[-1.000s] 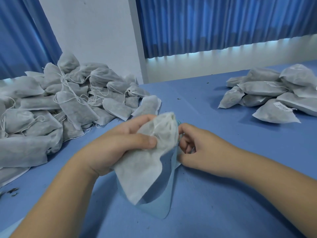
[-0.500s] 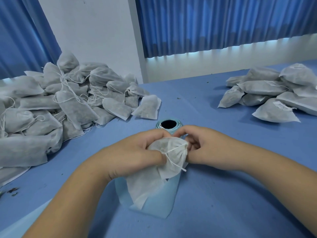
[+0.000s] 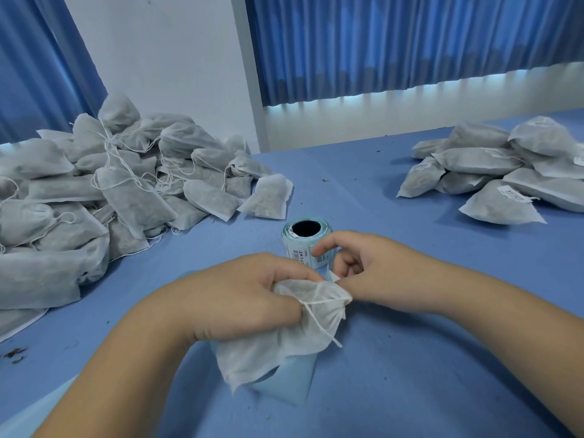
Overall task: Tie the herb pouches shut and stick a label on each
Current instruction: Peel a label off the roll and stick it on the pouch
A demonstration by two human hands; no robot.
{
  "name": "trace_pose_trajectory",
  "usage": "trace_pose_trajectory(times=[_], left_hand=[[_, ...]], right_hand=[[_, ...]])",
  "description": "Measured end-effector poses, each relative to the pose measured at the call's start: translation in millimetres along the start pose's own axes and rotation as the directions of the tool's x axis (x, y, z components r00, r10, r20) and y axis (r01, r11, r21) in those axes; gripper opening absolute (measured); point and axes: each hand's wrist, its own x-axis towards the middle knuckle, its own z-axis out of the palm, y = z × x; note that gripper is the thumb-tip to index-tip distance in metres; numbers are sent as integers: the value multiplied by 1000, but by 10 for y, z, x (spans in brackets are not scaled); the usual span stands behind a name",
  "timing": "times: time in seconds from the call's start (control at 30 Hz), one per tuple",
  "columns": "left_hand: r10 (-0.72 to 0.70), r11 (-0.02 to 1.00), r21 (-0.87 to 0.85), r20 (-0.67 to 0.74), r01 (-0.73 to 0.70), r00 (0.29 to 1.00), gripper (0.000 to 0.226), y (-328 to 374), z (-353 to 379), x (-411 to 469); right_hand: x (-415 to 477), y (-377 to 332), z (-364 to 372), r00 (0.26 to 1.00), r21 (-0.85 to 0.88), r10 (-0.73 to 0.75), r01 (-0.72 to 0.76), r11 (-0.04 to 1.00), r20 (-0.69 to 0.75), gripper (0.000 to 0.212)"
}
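A white fabric herb pouch (image 3: pixel 271 349) hangs over the table in front of me. My left hand (image 3: pixel 243 295) grips its gathered neck, and a white drawstring trails down from there. At the pouch's top right corner my right hand (image 3: pixel 363 270) pinches the fabric, its index finger reaching to the label roll (image 3: pixel 305 245). That pale blue roll stands upright just behind my hands, a printed label showing on its side. A strip of blue backing paper (image 3: pixel 290 377) lies under the pouch.
A big heap of unlabelled pouches with loose strings (image 3: pixel 104 184) fills the left side of the blue table (image 3: pixel 410 358). At the right sits a smaller pile of labelled pouches (image 3: pixel 502 172). Herb crumbs (image 3: pixel 14 354) lie near the left edge.
Both hands have lowered the pouch towards me, uncovering the label roll. My right index finger has since stretched out to the roll.
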Motion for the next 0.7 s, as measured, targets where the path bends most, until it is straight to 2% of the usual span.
trace_pose_trajectory(times=[0.13, 0.47, 0.7], left_hand=[[20, 999, 31, -23, -19, 1000, 36, 52, 30, -15], [24, 998, 50, 27, -26, 999, 43, 61, 10, -48], [-142, 990, 1, 41, 142, 989, 32, -107, -185, -94]], right_hand=[[-9, -9, -12, 1000, -9, 10, -10, 1000, 4, 40], [-13, -11, -28, 999, -15, 29, -29, 999, 28, 42], [-79, -4, -220, 984, 40, 80, -87, 995, 161, 57]])
